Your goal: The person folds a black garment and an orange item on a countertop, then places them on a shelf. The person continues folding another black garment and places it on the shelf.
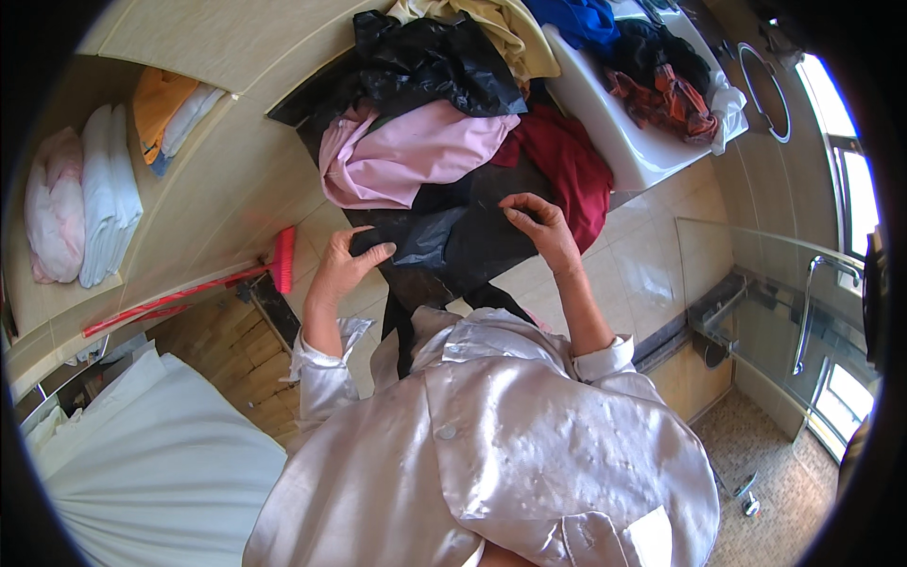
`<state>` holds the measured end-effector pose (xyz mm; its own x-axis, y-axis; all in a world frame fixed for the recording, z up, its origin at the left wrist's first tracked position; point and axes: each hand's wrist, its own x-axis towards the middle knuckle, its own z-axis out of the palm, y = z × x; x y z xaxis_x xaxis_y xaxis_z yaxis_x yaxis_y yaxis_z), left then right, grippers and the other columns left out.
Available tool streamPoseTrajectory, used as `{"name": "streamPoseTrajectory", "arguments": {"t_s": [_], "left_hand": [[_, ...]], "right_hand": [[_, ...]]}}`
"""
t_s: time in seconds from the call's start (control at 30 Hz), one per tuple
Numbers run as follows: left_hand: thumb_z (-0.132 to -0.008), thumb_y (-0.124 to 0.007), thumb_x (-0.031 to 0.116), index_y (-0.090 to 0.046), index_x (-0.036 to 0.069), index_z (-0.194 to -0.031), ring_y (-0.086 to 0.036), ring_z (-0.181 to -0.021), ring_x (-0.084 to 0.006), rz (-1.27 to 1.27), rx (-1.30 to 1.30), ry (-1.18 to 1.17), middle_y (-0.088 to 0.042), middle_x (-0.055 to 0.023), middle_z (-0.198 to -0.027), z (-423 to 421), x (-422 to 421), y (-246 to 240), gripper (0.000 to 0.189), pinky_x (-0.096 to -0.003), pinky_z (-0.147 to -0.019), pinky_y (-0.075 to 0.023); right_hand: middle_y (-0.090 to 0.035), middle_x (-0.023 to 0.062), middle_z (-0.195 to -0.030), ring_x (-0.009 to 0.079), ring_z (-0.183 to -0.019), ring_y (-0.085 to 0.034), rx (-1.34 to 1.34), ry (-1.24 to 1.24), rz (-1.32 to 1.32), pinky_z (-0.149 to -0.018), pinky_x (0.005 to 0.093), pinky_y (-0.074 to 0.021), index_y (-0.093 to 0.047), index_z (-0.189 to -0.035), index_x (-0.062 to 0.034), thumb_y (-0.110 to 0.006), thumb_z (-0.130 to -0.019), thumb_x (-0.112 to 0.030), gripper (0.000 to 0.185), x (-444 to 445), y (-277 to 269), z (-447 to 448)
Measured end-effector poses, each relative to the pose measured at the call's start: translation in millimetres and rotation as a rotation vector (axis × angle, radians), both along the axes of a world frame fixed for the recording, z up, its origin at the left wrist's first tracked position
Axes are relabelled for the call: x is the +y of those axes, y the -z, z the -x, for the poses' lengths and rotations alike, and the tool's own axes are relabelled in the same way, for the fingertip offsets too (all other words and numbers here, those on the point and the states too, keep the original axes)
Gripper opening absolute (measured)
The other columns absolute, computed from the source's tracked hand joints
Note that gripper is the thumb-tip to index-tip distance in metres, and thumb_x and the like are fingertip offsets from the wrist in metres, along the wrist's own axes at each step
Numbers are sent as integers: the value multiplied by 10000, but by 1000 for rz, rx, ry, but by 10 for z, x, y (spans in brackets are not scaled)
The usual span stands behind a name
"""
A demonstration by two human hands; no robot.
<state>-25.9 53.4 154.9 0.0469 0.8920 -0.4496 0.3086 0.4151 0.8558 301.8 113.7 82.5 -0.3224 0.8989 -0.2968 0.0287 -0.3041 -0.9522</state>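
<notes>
My left hand [339, 268] grips one end of a folded black plastic bag [425, 237] between thumb and fingers. The bag lies over the near part of a dark tabletop [485, 227]. To its right, my right hand [545, 230] hovers over the tabletop, fingers curled, a small gap between thumb and forefinger and nothing visible in them. Just beyond the hands lies a crumpled pink cloth [418, 152]. A dark red cloth [567, 170] drapes over the table's right side. Farther back, a crumpled black plastic bag [439, 64] rests against the pink cloth.
Cream fabric [510, 35] is heaped at the back. A white basin [631, 156] holds blue, black and rust-red cloths. Folded white towels [110, 198] fill a wall niche at left. A red broom [280, 262] leans there. A glass panel [765, 305] stands at right.
</notes>
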Motion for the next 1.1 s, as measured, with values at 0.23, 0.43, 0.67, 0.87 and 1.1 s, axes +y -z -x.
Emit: {"name": "streamPoseTrajectory", "arguments": {"t_s": [0.23,0.43,0.67,0.87,1.1], "left_hand": [[-656,-764,24,-735,149,-770,-610,-1009,-213,-472,438,339,-692,25,-864,-199,-317,-74,172,-515,-1176,-223],[-655,-731,11,-755,180,-766,-582,-1086,-240,-506,513,380,-668,32,-851,-382,-614,156,204,-570,-1206,-147],[-650,-719,-12,-750,170,-756,-578,-1096,-239,-528,555,352,-654,32,-847,-377,-741,187,213,-584,-1206,-150],[-629,-680,-64,-752,152,-774,-576,-1093,-244,-522,645,302,-653,6,-907,-276,-879,448,270,-595,-1200,-171],[-643,-658,-42,-737,150,-789,-572,-1125,-242,-407,669,280,-655,-19,-1026,-264,-1176,1073,254,-597,-1196,-156]], "right_hand": [[-652,33,-891,83,-790,-591,-331,-159,44,-718,258,-490,-680,-994,-14,-695,-935,-324,316,-17,56,-203],[-636,119,-1010,284,-941,-645,-468,-257,-443,-839,381,-520,-661,-1104,-79,-790,-802,-320,407,-82,120,228],[-581,97,-1034,311,-1020,-563,-1024,-539,-761,-876,429,-464,-666,-1090,-135,-690,-757,-117,335,-291,484,544],[-570,93,-899,319,-903,-581,-838,-274,-765,-787,425,-478,-623,-908,-87,-655,-796,-66,118,-155,464,433],[-571,147,-1012,370,-936,-582,-986,-154,-629,-812,452,-496,-585,-1114,-88,-736,-808,-173,352,-263,424,240]]}}
